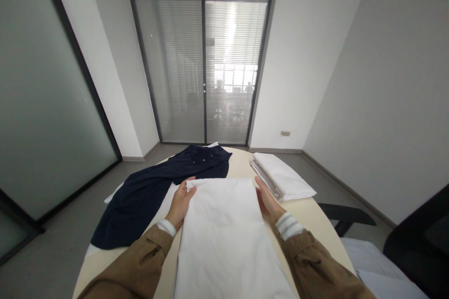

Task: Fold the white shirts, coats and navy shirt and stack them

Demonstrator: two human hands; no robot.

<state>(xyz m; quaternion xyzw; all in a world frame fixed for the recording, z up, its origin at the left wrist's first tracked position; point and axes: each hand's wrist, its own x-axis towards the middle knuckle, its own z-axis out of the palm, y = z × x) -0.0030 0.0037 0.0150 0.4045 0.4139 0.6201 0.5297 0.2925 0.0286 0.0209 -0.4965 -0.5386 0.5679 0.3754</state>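
White cloth [228, 243], head view: folded long, right in front of you, running from the near edge of the frame to mid-bench. Can't tell if its far edge is lifted off the bench.

Your hands are apart, one per far corner. Left hand [181, 202] pinches its corner, thumb on top, fingers mostly hidden. Right hand [268, 200] is against the other corner, fingers along the side; can't tell if it's gripping.

Handling, my read: light, soft, limp, nothing fragile. Layers could slide over each other and the middle should sag if only one end is held. Best hold is both far corners, all layers between thumb and fingers, even tension.

Bench [322, 233]: cream, rounded edge, looks smooth. Navy garment [140, 196] spread on your left, with white fabric showing from under it. Folded pile [284, 175], also white, sits beyond your right hand near the bench edge.

Room: glass door [231, 117] with blinds straight ahead, pale walls [315, 32], frosted panel [45, 79] left, grey floor [70, 224]. Black chair [421, 233] at right, pale fabric [379, 266] beside it.
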